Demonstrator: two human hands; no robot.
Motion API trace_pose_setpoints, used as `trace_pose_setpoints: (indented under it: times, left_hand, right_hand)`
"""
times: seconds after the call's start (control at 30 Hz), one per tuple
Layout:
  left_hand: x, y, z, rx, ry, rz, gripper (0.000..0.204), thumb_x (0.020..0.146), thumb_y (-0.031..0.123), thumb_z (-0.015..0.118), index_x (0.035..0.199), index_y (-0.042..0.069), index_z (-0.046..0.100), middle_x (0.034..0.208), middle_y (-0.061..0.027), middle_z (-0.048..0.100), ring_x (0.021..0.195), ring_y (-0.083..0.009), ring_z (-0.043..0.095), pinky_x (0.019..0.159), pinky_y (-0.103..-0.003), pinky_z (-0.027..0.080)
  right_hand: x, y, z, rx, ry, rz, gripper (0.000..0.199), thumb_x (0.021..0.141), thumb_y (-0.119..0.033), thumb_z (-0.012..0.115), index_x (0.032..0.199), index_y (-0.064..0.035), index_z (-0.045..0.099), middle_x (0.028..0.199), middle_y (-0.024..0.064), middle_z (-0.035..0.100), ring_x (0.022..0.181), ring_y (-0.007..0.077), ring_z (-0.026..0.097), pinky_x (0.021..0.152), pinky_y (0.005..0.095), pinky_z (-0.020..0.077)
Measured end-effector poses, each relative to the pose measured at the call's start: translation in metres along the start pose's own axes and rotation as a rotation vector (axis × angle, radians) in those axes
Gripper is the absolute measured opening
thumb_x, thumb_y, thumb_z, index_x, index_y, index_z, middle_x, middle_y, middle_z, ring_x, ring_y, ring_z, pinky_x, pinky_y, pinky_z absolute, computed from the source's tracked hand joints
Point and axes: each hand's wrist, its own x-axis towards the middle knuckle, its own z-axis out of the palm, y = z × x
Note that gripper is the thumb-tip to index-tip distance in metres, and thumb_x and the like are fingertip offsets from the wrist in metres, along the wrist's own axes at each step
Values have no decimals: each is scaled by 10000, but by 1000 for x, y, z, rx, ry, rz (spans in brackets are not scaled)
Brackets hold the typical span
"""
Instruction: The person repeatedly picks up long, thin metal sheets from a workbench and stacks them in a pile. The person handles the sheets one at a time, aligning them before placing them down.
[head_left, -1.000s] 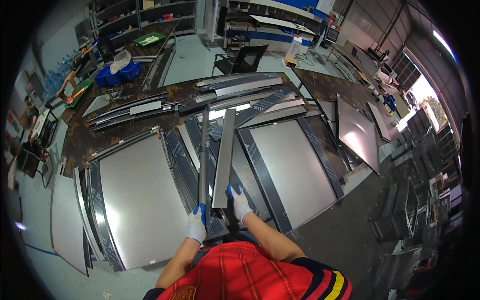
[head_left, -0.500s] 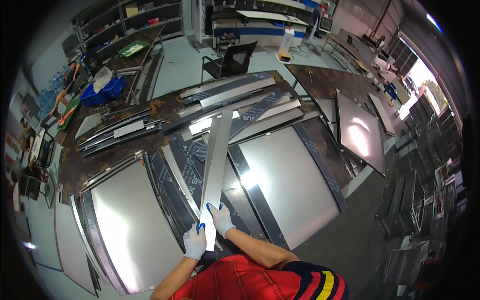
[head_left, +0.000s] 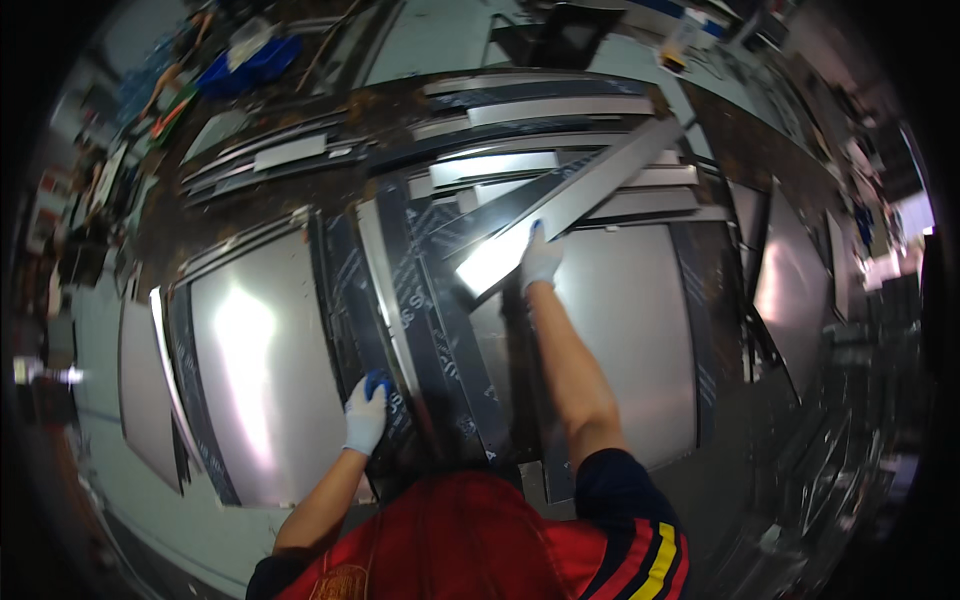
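Note:
My right hand [head_left: 541, 262], in a white glove with blue fingertips, grips the near part of a long bare metal strip [head_left: 600, 185]. The strip lies slantwise over the pile of strips at the back, its far end toward the right. My left hand [head_left: 364, 418], gloved alike, is lower down with its fingers curled at the edge of a dark film-covered metal strip [head_left: 352, 300]. More film-covered strips [head_left: 425, 330] run lengthwise between two wide metal panels, the left panel [head_left: 285, 390] and the right panel [head_left: 630, 330].
Stacked metal strips [head_left: 560, 108] lie along the table's far side, with a smaller pile [head_left: 290, 152] at the back left. Beyond are a blue bin [head_left: 248, 68] and a black chair [head_left: 565, 35]. Another panel [head_left: 790, 270] leans at the right, near dark metal parts [head_left: 840, 440] on the floor.
My right hand has moved forward and right, swinging the bare strip from nearly lengthwise to slantwise over the pile. My left hand has let go of it and moved to the film-covered strips.

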Motion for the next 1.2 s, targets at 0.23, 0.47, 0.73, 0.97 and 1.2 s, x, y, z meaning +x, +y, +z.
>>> trace_pose_setpoints:
  times: [0.23,0.47,0.73,0.97,1.2]
  left_hand:
    - [-54,-75,69,253,72,72,623,983,223,773,1564,77,602,1635,-297,508,1489,-511,480,1243,-570,416]
    - [-37,-73,77,429,136,-40,758,947,260,798,1601,-11,526,1740,-304,389,1529,-520,418,1286,-578,351]
    - [58,-59,76,443,241,-87,860,999,367,790,1661,-56,440,1754,-282,385,1563,-494,407,1313,-555,337]
    - [111,-33,110,683,355,-320,1085,983,549,784,1741,-48,287,1761,-311,339,1621,-489,346,1355,-592,262]
    - [110,-37,119,760,437,-291,1129,904,517,871,1720,-45,329,1738,-336,370,1617,-469,375,1360,-584,264]
  right_hand:
    - [127,12,15,-83,-244,264,763,1067,-512,716,1407,164,613,1335,298,748,1130,393,754,975,486,589]
    - [95,5,21,-93,-201,181,808,994,-402,840,1494,162,547,1510,338,651,1387,452,652,1180,455,497]
    - [143,-9,70,-131,66,592,854,913,-391,912,1511,75,518,1513,315,653,1394,450,665,1184,487,528]
    - [135,-11,83,191,81,333,704,1040,-331,788,1485,142,516,1475,305,666,1301,396,685,1136,435,513]
    - [173,-45,157,106,85,433,680,1042,-408,788,1436,108,586,1408,290,709,1203,372,719,1078,451,543]
